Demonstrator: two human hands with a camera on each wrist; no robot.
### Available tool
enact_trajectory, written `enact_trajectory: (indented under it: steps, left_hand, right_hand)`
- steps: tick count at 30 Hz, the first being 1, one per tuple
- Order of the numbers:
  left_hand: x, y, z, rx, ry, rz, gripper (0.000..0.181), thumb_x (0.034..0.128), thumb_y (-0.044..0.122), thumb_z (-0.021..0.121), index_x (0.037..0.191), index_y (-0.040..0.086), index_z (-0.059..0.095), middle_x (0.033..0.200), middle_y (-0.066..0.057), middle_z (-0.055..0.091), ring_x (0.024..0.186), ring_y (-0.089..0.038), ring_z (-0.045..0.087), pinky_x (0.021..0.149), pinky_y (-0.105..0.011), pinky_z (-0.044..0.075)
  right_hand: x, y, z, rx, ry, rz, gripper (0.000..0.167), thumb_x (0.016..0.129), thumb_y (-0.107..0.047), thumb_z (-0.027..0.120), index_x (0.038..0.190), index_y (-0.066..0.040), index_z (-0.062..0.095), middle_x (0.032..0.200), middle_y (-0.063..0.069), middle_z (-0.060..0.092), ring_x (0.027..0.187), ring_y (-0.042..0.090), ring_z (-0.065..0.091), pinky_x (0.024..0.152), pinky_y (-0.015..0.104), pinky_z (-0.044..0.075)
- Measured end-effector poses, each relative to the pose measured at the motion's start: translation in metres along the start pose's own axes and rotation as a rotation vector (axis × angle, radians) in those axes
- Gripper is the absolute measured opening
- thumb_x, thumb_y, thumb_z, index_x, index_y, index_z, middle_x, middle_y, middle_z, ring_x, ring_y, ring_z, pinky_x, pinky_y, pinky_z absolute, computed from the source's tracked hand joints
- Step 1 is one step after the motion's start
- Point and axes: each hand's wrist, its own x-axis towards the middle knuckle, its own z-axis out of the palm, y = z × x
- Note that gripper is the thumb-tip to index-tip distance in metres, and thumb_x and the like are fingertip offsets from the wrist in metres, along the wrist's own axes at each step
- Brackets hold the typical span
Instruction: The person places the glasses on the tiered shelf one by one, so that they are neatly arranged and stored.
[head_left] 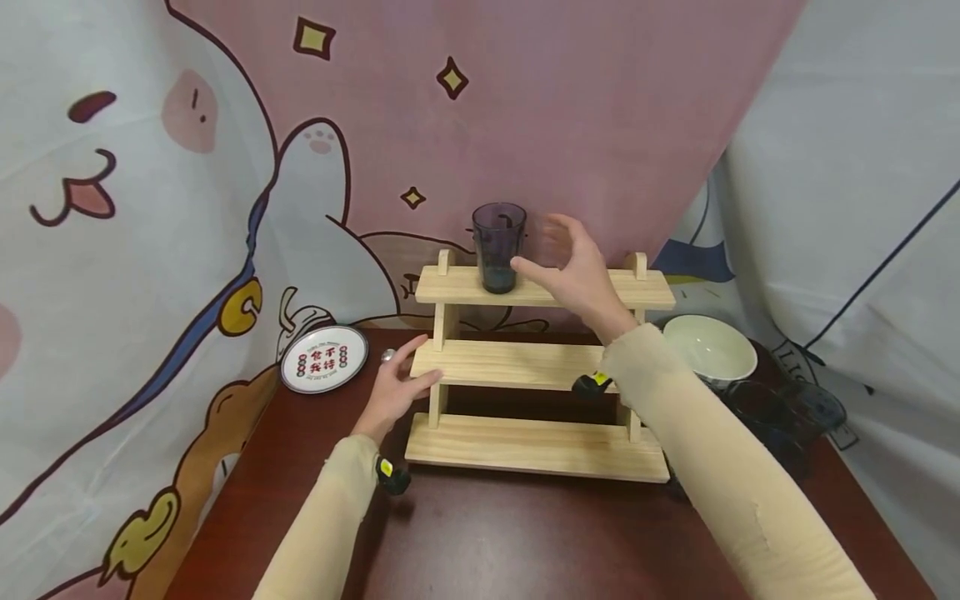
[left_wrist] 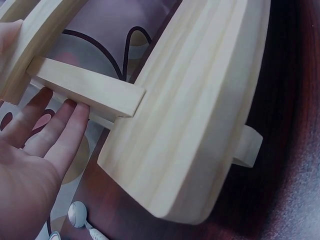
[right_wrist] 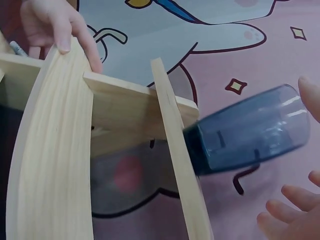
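A dark translucent glass (head_left: 498,250) stands upright on the top shelf of a three-tier wooden rack (head_left: 517,364), left of its middle. Close to the glass on its right is my right hand (head_left: 581,279), thumb and fingers spread apart; in the right wrist view a gap shows between the fingers (right_wrist: 290,210) and the glass (right_wrist: 250,131). My left hand (head_left: 393,387) holds the left end of the middle shelf, thumb on its front edge. In the left wrist view its fingers (left_wrist: 55,130) lie against the rack's side piece (left_wrist: 87,85).
On the left of the dark red table (head_left: 480,533) a white plate (head_left: 324,359) with red characters leans at the back. A pale green bowl (head_left: 709,348) and several dark glasses (head_left: 813,408) are at the right. A spoon (left_wrist: 78,215) lies beside the rack. Patterned cloth hangs behind.
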Motion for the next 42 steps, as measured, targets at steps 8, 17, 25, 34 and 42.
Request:
enact_trajectory:
  steps: [8, 17, 25, 34, 42]
  left_hand:
    - [0.0, 0.003, 0.002, -0.004, 0.011, 0.003, 0.073, 0.0924, 0.017, 0.084, 0.157, 0.028, 0.051, 0.135, -0.021, 0.065, 0.102, -0.025, 0.073, 0.092, -0.052, 0.062]
    - [0.0, 0.003, 0.007, -0.015, -0.003, 0.0, 0.073, 0.092, 0.015, 0.084, 0.156, 0.031, 0.052, 0.134, -0.02, 0.066, 0.102, -0.024, 0.073, 0.089, -0.047, 0.063]
    - [-0.003, 0.004, 0.006, -0.014, 0.012, -0.01, 0.071, 0.0922, 0.015, 0.084, 0.154, 0.034, 0.054, 0.133, -0.02, 0.065, 0.102, -0.023, 0.073, 0.088, -0.044, 0.064]
    - [-0.004, 0.002, 0.003, -0.005, 0.02, -0.018, 0.071, 0.0924, 0.014, 0.084, 0.155, 0.03, 0.053, 0.132, -0.021, 0.063, 0.103, -0.026, 0.072, 0.087, -0.043, 0.064]
    - [-0.003, 0.004, 0.002, 0.0, 0.022, -0.013, 0.072, 0.0924, 0.014, 0.084, 0.155, 0.029, 0.053, 0.132, -0.022, 0.063, 0.104, -0.028, 0.072, 0.086, -0.042, 0.064]
  right_hand:
    - [-0.025, 0.015, -0.035, 0.03, -0.013, -0.056, 0.093, 0.09, -0.044, 0.084, 0.164, -0.025, 0.031, 0.165, 0.007, 0.041, 0.152, 0.028, 0.037, 0.126, 0.056, 0.03]
    - [-0.07, 0.039, -0.076, -0.105, 0.041, -0.076, 0.086, 0.092, -0.034, 0.084, 0.162, -0.018, 0.036, 0.16, 0.01, 0.046, 0.15, 0.032, 0.041, 0.121, 0.061, 0.036]
    - [-0.11, 0.06, -0.109, -0.26, 0.098, -0.107, 0.088, 0.091, -0.025, 0.085, 0.163, -0.011, 0.035, 0.161, 0.02, 0.044, 0.147, 0.043, 0.042, 0.115, 0.067, 0.038]
    - [-0.141, 0.084, -0.137, -0.336, 0.169, -0.09, 0.089, 0.088, -0.024, 0.088, 0.161, -0.013, 0.039, 0.159, 0.019, 0.048, 0.146, 0.041, 0.043, 0.117, 0.062, 0.036]
    - [-0.163, 0.103, -0.169, -0.46, 0.242, -0.056, 0.087, 0.09, -0.028, 0.085, 0.162, -0.011, 0.039, 0.158, 0.023, 0.047, 0.144, 0.045, 0.043, 0.126, 0.036, 0.031]
